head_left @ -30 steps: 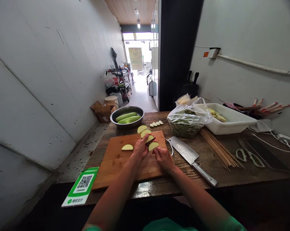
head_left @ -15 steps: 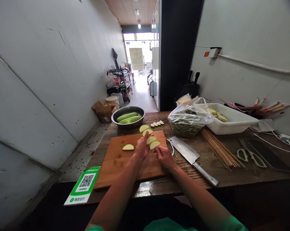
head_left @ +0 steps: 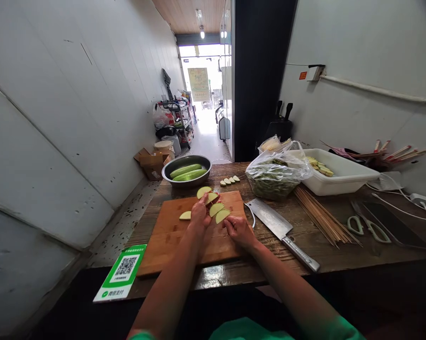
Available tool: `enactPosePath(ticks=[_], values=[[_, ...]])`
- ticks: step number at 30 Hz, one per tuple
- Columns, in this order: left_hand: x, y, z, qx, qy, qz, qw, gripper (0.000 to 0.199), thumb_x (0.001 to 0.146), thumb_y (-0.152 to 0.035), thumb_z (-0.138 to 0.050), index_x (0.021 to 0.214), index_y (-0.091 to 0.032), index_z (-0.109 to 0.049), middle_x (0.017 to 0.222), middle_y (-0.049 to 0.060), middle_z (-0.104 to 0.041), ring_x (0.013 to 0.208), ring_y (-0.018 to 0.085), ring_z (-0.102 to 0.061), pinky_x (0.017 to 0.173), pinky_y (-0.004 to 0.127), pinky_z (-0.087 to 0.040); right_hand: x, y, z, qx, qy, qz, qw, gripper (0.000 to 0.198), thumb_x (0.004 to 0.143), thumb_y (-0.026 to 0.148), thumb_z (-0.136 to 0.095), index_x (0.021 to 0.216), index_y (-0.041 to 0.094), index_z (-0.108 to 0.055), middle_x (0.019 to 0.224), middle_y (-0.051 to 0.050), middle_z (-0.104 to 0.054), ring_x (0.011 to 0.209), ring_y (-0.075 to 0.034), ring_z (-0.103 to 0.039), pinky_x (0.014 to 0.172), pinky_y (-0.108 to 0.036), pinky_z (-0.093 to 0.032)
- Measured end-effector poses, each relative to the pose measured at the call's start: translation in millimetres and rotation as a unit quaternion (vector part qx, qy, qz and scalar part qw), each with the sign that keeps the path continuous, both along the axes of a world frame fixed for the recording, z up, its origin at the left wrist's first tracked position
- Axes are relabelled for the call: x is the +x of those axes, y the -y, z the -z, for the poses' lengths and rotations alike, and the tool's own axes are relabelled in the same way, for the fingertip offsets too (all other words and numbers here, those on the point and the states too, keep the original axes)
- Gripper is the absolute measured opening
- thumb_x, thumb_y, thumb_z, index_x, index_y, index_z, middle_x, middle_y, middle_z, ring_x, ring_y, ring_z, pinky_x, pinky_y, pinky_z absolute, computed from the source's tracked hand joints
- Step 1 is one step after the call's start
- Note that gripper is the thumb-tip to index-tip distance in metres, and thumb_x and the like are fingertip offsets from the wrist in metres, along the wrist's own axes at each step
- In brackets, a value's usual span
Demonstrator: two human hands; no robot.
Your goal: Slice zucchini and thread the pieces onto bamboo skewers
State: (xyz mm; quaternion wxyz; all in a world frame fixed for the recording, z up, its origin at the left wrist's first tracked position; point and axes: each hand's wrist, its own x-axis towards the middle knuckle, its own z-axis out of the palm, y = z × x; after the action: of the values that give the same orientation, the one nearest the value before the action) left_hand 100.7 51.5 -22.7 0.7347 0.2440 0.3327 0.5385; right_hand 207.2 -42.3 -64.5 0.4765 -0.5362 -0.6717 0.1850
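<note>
My left hand [head_left: 200, 215] is closed on a pale half-round zucchini slice [head_left: 212, 198] above the wooden cutting board [head_left: 173, 245]. Several such slices line up slantwise between my hands, as if threaded on a skewer; the stick itself is mostly hidden. At the near end of this row, just beside the closest slice [head_left: 222, 216], my right hand [head_left: 240, 230] is closed in a pinch. One loose slice [head_left: 185, 215] lies on the board, left of my left hand. To the right of the board rests a cleaver [head_left: 271, 219] with a metal handle.
Whole peeled zucchini lie in a metal bowl [head_left: 166, 177] behind the board. Small slices [head_left: 230, 180] sit on the table. Rightward are a plastic bag of greens [head_left: 276, 177], a white tub [head_left: 350, 177], bamboo skewers [head_left: 326, 217], scissors [head_left: 370, 229]. A QR-code card [head_left: 121, 274] lies left.
My left hand has moved slightly left, now gripping a slice farther along the row. The row of slices has shifted left, and the loose slice is partly covered by my hand.
</note>
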Motion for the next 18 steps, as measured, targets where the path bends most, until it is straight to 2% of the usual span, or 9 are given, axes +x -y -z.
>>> enactPosePath(ticks=[7, 14, 18], values=[[1.8, 2.4, 0.2, -0.006, 0.003, 0.006, 1.0, 0.014, 0.078, -0.021, -0.057, 0.086, -0.01, -0.06, 0.078, 0.009, -0.066, 0.073, 0.02, -0.065, 0.065, 0.031, -0.053, 0.8, 0.0, 1.3, 0.005, 0.0, 0.01, 1.0, 0.025, 0.083, 0.018, -0.043, 0.064, 0.017, -0.059, 0.058, 0.0, -0.057, 0.054, -0.011, -0.051, 0.053, -0.02, -0.035], [1.9, 3.2, -0.2, -0.005, -0.005, 0.002, 1.0, 0.016, 0.08, -0.021, -0.053, 0.09, -0.01, -0.058, 0.077, 0.01, -0.066, 0.07, 0.021, -0.065, 0.062, 0.03, -0.052, 0.5, 1.7, -0.3, 0.002, -0.008, 0.016, 1.0, 0.025, 0.083, 0.018, -0.043, 0.063, 0.017, -0.059, 0.055, 0.0, -0.055, 0.051, -0.011, -0.049, 0.05, -0.02, -0.033], [4.8, 4.8, 2.6, -0.006, -0.027, 0.023, 0.999, 0.015, 0.079, -0.021, -0.053, 0.087, -0.009, -0.059, 0.073, 0.011, -0.066, 0.068, 0.02, -0.064, 0.06, 0.029, -0.052, 0.2, 1.1, -0.5, 0.0, -0.021, 0.016, 1.0, 0.025, 0.082, 0.019, -0.043, 0.062, 0.017, -0.059, 0.054, 0.0, -0.054, 0.051, -0.011, -0.049, 0.049, -0.02, -0.033]])
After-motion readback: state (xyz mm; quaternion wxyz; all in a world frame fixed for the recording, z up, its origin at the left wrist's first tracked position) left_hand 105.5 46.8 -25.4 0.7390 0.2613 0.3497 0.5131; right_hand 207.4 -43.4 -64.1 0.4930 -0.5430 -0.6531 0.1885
